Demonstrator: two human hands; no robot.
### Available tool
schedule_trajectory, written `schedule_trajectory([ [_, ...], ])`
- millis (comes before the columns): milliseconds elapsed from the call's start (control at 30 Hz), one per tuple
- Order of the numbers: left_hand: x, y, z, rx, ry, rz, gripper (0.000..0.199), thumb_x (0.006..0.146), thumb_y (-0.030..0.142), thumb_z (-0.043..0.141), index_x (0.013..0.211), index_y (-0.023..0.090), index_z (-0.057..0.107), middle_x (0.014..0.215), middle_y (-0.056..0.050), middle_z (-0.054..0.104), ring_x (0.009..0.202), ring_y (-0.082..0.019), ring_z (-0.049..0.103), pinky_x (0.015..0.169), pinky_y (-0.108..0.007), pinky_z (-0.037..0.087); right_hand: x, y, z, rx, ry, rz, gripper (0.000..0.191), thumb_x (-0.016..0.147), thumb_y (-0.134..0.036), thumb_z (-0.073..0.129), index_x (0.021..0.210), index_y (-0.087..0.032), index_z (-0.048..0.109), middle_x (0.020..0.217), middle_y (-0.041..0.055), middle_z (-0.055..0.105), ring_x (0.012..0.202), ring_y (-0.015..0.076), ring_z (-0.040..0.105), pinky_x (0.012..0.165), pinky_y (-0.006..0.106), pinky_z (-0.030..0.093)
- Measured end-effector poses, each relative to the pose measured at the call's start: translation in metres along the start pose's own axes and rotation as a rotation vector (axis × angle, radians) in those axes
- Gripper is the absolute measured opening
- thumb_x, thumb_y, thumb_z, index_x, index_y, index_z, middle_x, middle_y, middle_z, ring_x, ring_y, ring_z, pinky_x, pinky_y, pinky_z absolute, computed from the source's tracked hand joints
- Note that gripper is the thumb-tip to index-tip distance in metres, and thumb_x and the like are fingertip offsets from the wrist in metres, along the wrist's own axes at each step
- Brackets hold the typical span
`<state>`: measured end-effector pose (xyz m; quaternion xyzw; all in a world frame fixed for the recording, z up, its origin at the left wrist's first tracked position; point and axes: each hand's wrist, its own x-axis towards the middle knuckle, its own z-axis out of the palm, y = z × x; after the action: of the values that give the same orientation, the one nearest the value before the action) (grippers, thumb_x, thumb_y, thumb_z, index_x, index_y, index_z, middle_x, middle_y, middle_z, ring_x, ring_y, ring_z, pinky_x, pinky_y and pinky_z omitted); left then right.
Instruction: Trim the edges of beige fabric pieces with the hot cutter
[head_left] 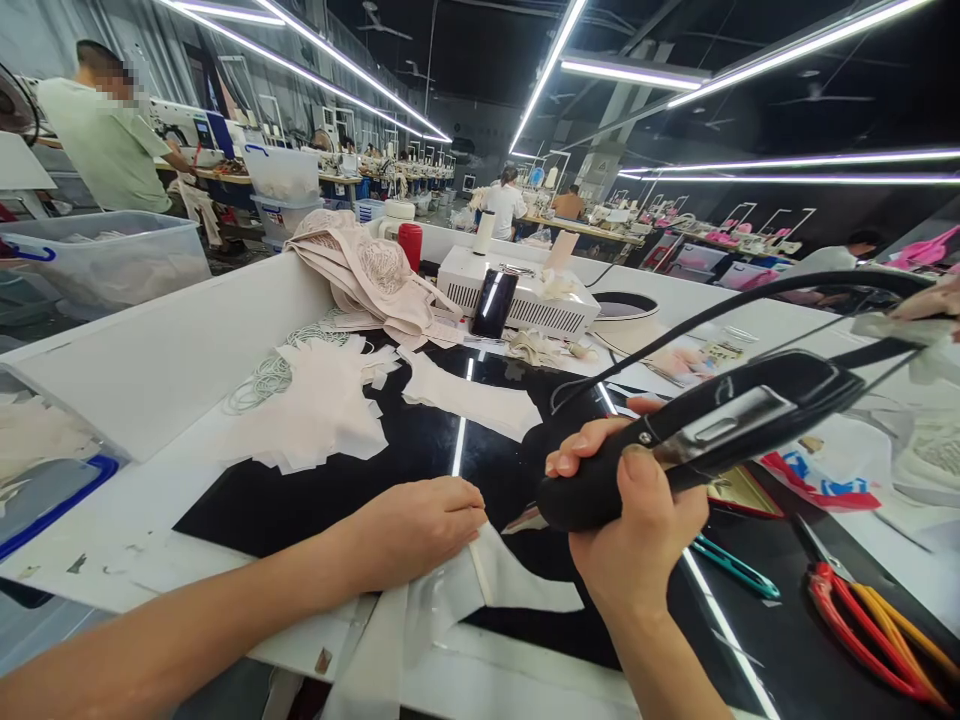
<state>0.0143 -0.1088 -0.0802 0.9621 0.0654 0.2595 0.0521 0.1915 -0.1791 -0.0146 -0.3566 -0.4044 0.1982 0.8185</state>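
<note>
My right hand (637, 510) is wrapped around a black corded hand tool (720, 420) with a silver metal plate on its side. Its rounded end hangs over the black work surface; I cannot make out its exact kind. Close by on the left, my left hand (424, 530) has its fingers pinched at the top of a thin pale strip (478, 568). That strip lies on a white, partly see-through fabric piece (525, 580), which hangs over the table's front edge. Beyond the hands lie a cut cream fabric piece (472, 395) and a stack of white cut pieces (307, 410).
Red-handled scissors (862, 630) and a teal cutter (739, 568) lie at right. A white box (517, 290) with a phone (493, 303) leaning on it stands behind, beside piled beige bras (367, 260). The tool's cable (712, 310) arches rightward. A co-worker (105, 130) works at left.
</note>
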Motion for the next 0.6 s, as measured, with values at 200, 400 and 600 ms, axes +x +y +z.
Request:
schedule_trajectory([
  [200,0.002,0.007,0.007,-0.027,-0.033,0.044,0.02,0.109,0.016,0.051,0.106,0.013,0.07,0.101,-0.007,0.07,0.094,-0.019,0.069,0.087,-0.031,0.063,-0.004,-0.007,-0.006,-0.007,0.019,0.001,0.036,0.084,-0.036,0.083,0.112,-0.025,0.064,0.073,-0.0046,0.068,0.054,0.0132,0.063,0.053,0.027,0.057],
  [400,-0.002,0.007,0.008,-0.056,-0.039,0.013,0.021,0.109,0.015,0.051,0.107,0.015,0.072,0.106,-0.007,0.071,0.095,-0.018,0.071,0.087,-0.03,0.062,-0.007,-0.004,-0.003,-0.022,0.04,0.021,0.038,0.084,-0.038,0.084,0.112,-0.024,0.062,0.072,-0.0047,0.068,0.054,0.013,0.061,0.054,0.028,0.056],
  [600,-0.003,0.008,0.007,-0.103,-0.013,-0.015,0.024,0.11,0.018,0.05,0.102,0.017,0.073,0.108,-0.005,0.073,0.093,-0.017,0.072,0.081,-0.028,0.06,-0.006,0.004,0.0,-0.043,0.039,0.017,0.04,0.083,-0.039,0.083,0.112,-0.024,0.061,0.073,-0.0046,0.068,0.056,0.0131,0.059,0.056,0.03,0.055],
])
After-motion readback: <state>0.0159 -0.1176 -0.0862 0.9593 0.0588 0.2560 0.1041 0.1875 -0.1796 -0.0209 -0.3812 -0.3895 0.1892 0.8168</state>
